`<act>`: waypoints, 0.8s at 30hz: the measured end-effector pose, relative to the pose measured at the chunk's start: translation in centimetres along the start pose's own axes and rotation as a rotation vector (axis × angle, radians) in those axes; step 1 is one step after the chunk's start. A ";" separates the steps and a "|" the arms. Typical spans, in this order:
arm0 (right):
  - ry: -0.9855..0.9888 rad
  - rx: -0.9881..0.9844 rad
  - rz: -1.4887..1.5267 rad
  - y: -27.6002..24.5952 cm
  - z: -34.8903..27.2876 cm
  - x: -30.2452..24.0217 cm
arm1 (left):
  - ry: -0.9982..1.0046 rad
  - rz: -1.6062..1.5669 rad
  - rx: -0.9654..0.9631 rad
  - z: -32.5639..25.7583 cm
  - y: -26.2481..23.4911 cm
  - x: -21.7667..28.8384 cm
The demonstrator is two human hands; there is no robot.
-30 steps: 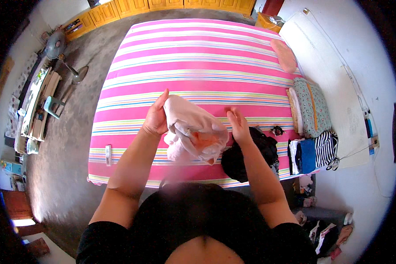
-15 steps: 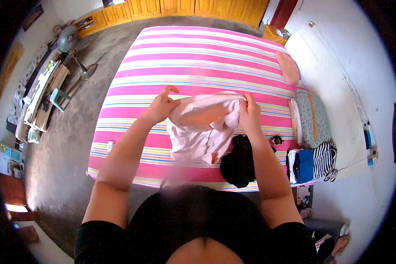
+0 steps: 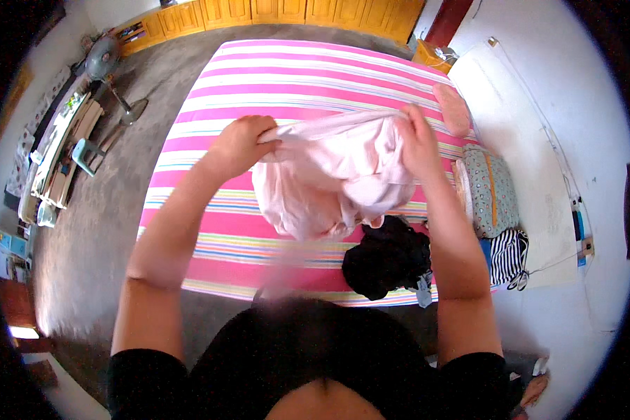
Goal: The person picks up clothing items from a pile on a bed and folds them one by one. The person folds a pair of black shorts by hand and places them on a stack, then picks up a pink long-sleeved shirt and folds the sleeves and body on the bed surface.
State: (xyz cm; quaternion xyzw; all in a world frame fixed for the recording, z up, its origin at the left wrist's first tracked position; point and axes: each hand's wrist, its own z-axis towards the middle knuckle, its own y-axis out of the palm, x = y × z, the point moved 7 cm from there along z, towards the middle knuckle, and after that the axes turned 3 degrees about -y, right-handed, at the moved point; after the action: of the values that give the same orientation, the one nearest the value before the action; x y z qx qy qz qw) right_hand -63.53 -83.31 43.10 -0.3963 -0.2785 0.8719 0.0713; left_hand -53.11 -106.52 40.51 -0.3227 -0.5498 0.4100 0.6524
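1. Left hand and right hand, fingers clamped, hold the pale pink garment stretched above the striped bed.
2. Unfolded yet; the black clothes pile near the bed's near edge waits untouched.

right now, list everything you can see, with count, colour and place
pale pink garment: 1, held up over the bed
bed sheet: 1, pink with multicolour stripes, covers the bed
black clothing pile: 1, near edge of bed, right
pink pillow: 1, right edge of bed
patterned cushion: 1, grey-green, right of bed
striped cloth: 1, black and white, right of bed
standing fan: 1, grey, floor upper left
wooden cabinets: row, orange-brown, far wall
left hand: grips garment's left edge
right hand: grips garment's right edge
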 end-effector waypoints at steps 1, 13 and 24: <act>-0.025 0.010 -0.002 0.3 0.0 0.6 | -0.087 -0.123 0.110 0.3 0.1 -1.0; -0.018 -0.236 -0.071 -0.6 0.7 3.7 | 0.221 0.289 0.514 5.8 -1.9 1.2; 0.260 0.180 -0.288 -9.0 5.0 11.4 | 0.037 -0.102 0.293 23.3 3.5 6.7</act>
State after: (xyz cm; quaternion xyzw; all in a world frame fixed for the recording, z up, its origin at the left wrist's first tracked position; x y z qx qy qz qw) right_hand -75.73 -73.96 43.21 -0.4537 -0.2418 0.8155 0.2657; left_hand -76.24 -99.66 44.91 -0.2032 -0.4877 0.4463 0.7222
